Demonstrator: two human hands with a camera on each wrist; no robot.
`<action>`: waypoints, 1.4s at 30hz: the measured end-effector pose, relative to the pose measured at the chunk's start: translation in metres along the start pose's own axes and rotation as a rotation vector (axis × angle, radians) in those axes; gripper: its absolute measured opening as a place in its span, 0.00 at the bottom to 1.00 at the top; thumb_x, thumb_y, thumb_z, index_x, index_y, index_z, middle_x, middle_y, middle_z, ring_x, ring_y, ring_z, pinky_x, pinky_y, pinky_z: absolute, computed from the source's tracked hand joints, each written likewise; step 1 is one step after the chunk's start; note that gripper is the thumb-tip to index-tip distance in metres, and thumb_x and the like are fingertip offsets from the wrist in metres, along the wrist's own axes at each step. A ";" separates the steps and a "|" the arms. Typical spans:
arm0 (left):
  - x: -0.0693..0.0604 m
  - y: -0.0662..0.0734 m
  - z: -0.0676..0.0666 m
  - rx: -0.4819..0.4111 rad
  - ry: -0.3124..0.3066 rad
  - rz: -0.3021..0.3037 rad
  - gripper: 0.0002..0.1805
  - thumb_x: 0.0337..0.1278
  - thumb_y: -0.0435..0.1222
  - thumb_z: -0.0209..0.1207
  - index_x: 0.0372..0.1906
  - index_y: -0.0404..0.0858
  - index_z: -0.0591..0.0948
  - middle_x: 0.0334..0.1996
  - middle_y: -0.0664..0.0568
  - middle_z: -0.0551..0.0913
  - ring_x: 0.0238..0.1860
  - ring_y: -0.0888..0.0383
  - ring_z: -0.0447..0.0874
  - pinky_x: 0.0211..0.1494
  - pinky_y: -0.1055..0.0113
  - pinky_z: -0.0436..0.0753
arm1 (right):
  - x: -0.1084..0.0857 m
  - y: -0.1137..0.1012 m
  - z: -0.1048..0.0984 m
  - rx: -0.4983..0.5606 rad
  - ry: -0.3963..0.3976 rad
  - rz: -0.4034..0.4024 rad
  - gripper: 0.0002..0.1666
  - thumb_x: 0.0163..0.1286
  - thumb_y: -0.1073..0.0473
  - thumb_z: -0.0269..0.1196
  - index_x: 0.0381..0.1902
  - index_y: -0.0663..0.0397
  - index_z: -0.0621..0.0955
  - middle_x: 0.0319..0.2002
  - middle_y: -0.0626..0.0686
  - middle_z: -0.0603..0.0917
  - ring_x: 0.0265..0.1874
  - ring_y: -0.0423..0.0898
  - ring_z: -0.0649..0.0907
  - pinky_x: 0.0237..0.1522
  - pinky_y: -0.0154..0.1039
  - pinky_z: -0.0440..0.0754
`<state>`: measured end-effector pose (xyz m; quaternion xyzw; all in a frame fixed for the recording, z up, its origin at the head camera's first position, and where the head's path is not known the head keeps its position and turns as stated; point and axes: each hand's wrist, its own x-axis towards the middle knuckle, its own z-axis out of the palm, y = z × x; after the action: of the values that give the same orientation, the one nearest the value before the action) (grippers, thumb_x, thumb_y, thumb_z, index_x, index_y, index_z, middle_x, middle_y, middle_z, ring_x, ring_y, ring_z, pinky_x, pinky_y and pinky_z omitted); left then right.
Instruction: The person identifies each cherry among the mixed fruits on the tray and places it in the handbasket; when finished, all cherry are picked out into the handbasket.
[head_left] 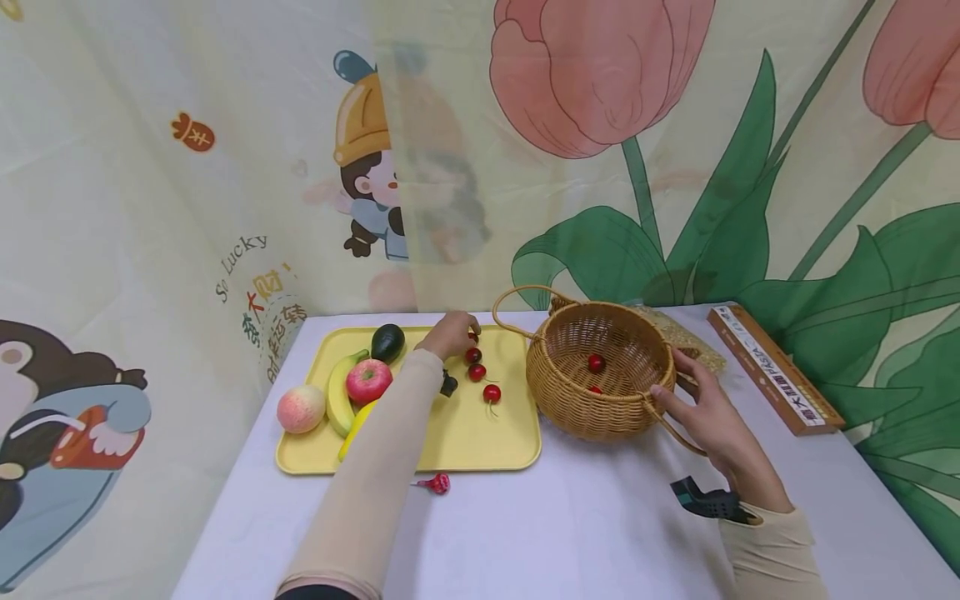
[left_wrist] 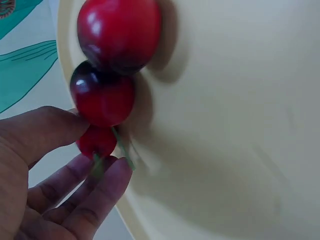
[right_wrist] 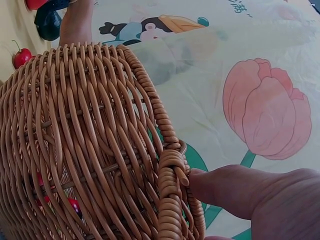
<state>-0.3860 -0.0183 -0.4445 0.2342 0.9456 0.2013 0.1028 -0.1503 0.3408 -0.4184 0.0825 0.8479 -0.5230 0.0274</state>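
At the far edge of the yellow tray, my left hand pinches a small red cherry between thumb and fingers. Beside it, two larger-looking dark red cherries, a nearer cherry and another cherry, sit in a row in the left wrist view. One more cherry with a green stem lies closer to the front. My right hand grips the rim of a brown wicker basket by its near-side handle, thumb on the rim. Inside the basket are red cherries, one plainly visible cherry among them.
On the tray's left lie an avocado, a red apple, a banana and a peach at the rim. A red-wrapped lollipop lies in front. Behind the basket are a clear bag and a pasta box.
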 end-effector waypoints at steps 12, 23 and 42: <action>-0.007 -0.014 -0.002 -0.079 0.111 -0.013 0.15 0.64 0.26 0.63 0.55 0.32 0.87 0.49 0.39 0.89 0.48 0.48 0.83 0.58 0.57 0.83 | 0.000 0.000 0.001 -0.009 -0.002 0.006 0.57 0.82 0.43 0.61 0.88 0.52 0.38 0.85 0.72 0.44 0.83 0.79 0.47 0.72 0.76 0.67; -0.036 -0.011 -0.022 -0.362 0.294 -0.036 0.14 0.69 0.31 0.65 0.56 0.33 0.86 0.54 0.39 0.88 0.54 0.43 0.87 0.60 0.53 0.86 | 0.001 0.002 -0.001 -0.027 -0.008 0.004 0.58 0.82 0.42 0.60 0.88 0.51 0.37 0.85 0.73 0.43 0.83 0.79 0.47 0.71 0.78 0.66; -0.091 0.100 -0.021 -0.596 0.280 0.359 0.14 0.68 0.29 0.67 0.57 0.36 0.85 0.56 0.42 0.84 0.55 0.47 0.89 0.66 0.58 0.86 | 0.000 0.001 0.000 -0.013 -0.011 -0.003 0.56 0.83 0.44 0.59 0.88 0.52 0.37 0.85 0.74 0.42 0.82 0.80 0.45 0.71 0.75 0.67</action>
<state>-0.2728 0.0109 -0.3734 0.3264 0.7942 0.5125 -0.0010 -0.1500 0.3413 -0.4189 0.0782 0.8511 -0.5182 0.0320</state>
